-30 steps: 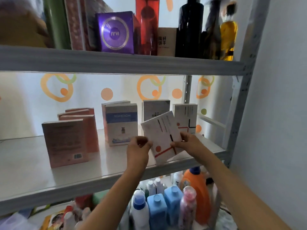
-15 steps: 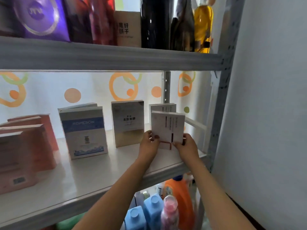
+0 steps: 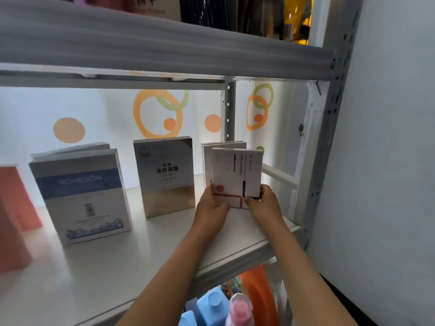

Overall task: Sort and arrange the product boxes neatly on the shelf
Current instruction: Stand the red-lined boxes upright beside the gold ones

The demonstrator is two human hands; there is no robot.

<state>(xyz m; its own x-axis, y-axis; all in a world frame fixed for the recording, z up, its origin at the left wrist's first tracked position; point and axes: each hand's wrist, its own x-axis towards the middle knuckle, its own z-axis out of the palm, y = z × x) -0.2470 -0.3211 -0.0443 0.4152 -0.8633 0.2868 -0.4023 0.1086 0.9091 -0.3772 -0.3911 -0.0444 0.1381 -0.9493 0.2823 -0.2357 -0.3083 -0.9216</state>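
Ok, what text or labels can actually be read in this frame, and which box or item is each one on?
"ROMESON", blurred, best guess: blue-banded box.
"美肌面膜": silver-and-gold box; the smaller lines around it are unreadable.
Vertical print on the white box, held by the left hand and right hand: too small to read.
Characters on the carton on the upper shelf: cut off, unreadable.

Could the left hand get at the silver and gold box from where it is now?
Probably yes: the silver and gold box stands just beside the left hand with nothing between, though it must first release the white box.
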